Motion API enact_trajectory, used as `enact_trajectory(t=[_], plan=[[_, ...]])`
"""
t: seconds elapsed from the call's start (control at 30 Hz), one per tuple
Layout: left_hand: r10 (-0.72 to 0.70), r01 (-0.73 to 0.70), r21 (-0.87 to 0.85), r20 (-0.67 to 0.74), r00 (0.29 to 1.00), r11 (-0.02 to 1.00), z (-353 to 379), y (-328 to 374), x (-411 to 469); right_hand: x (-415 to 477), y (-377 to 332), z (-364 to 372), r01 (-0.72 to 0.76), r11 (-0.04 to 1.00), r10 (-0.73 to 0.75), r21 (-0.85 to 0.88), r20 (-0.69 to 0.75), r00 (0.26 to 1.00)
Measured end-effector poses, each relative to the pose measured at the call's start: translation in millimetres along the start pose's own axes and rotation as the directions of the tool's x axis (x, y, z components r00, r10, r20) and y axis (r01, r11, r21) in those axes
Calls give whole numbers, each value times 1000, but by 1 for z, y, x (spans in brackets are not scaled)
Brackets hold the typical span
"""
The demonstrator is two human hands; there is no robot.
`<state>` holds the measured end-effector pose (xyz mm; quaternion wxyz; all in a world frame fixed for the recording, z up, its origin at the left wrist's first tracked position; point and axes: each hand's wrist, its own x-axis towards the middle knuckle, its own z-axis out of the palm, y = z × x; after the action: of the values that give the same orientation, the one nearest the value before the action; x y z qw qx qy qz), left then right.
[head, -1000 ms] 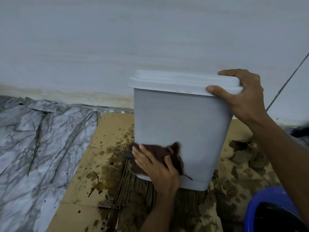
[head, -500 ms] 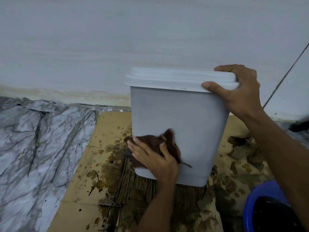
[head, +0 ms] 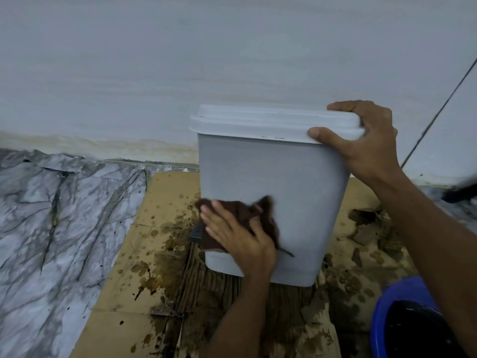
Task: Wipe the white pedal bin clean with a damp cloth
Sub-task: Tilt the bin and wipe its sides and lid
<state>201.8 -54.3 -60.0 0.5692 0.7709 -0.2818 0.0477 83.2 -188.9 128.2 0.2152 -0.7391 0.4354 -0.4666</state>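
Nearest, at the near right corner of the cardboard (head: 116, 329): a blue bucket (head: 387, 295), dark inside, contents not to be made out. Probably the place to rinse.

Next, the left hand (head: 240, 239), laid flat with fingers straight and spread, pressing a brown cloth (head: 242, 210) against the lower left of the bin (head: 296, 182). No pinch on the cloth, only palm pressure. A loose tail of cloth trailing to the right of the thumb.

Bin standing on the wet, stained middle of the cardboard, towards its far edge and close to the wall (head: 180, 60). A small dark piece (head: 196, 232) just left of the cloth, likely the pedal.

For a good wipe:
- Press with the whole palm, not the fingertips, so the cloth moves with the hand.
- Work in overlapping strokes from the left edge of the front face to the right, then row by row up to the lid (head: 273, 122).
- Gather in the loose tail, lest it drag dirt from the cardboard onto wiped plastic.
- Go round the pedal rather than over it.
- Give extra passes to the few dark specks under the lid's front edge.

Farther back, the right hand (head: 366, 148) clamped on the lid's right end, thumb on the front rim, fingers over the top. Push back there against each stroke: a light bin on soggy cardboard will likely slide or tip otherwise.
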Motion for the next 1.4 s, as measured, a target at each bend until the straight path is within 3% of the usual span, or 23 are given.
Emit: enact_trajectory(t=[0.07, 0.13, 0.2, 0.27, 0.33, 0.43, 0.47, 0.53, 0.6, 0.7, 0.77, 0.87, 0.9, 0.93, 0.97, 1.0, 1.1, 1.17, 1.2, 1.27, 1.4], plan=[[-287, 280, -86, -78, 955, 956, -2, -11, 2, 1, 1, 1, 0, 1000, 0, -10, -6, 1000], [-589, 567, -186, -97, 802, 802, -1, -12, -10, 0, 0, 1, 0, 1000, -1, -12, -4, 1000], [-737, 710, -235, -42, 675, 664, 2, -1, -25, -2, 1, -1, 7, 1000, -7, 3, -4, 1000], [-757, 746, -210, 41, 652, 632, 8, 17, -40, -3, 1, -2, 8, 1000, -8, 2, -9, 1000], [-639, 643, -164, 88, 764, 748, 10, 37, -52, -4, -1, -2, 6, 1000, -6, 0, -16, 1000], [-261, 271, -72, 127, 957, 960, 8, 41, -53, -3, -2, -1, 11, 1000, -11, -5, -13, 1000], [-109, 117, -39, 158, 981, 992, 4, 34, -46, -3, -1, -1, 12, 1000, -12, -7, -12, 1000], [199, -212, 34, 237, 951, 977, -7, 21, -21, -3, 0, -2, 7, 1000, -7, -6, -13, 1000], [460, -517, 115, 323, 827, 848, -15, 17, 11, -2, 1, -2, 0, 1000, 0, -4, -21, 1000], [677, -806, 141, 472, 565, 575, -12, 25, 36, 1, 0, 0, 14, 1000, -14, -2, -33, 999], [763, -941, 76, 565, 314, 330, -5, 26, 34, 2, 1, 0, 20, 1000, -21, -5, -31, 999], [735, -980, -164, 651, -192, -111, 1, 5, 17, 1, 2, -1, -8, 1000, 8, -6, -18, 1000], [684, -949, -245, 659, -312, -197, -1, -5, 13, 1, 3, -1, -15, 1000, 15, 0, -19, 1000], [646, -930, -291, 671, -365, -224, -4, -13, 13, 1, 3, -1, -17, 1000, 18, 4, -22, 1000], [641, -936, -294, 684, -348, -194, -8, -18, 17, 0, 3, 0, -16, 1000, 17, 5, -25, 1000], [677, -958, -259, 685, -270, -120, -11, -17, 24, 1, 2, 0, -13, 1000, 13, 4, -30, 999], [787, -992, -46, 614, 64, 117, -11, 14, 54, 2, 3, 1, -4, 1000, 4, 2, -30, 1000], [800, -981, 36, 574, 174, 188, -5, 40, 61, 3, 3, 1, -1, 1000, 2, 9, -28, 1000], [802, -979, 42, 567, 186, 198, 0, 48, 58, 4, 4, 1, -3, 1000, 4, 10, -25, 1000], [808, -988, 8, 574, 132, 156, 8, 49, 41, 4, 4, 0, -14, 1000, 14, 5, -17, 1000], [737, -982, -155, 651, -181, -104, 11, 6, 1, 4, 5, -1, -42, 999, 42, 16, -5, 999]])
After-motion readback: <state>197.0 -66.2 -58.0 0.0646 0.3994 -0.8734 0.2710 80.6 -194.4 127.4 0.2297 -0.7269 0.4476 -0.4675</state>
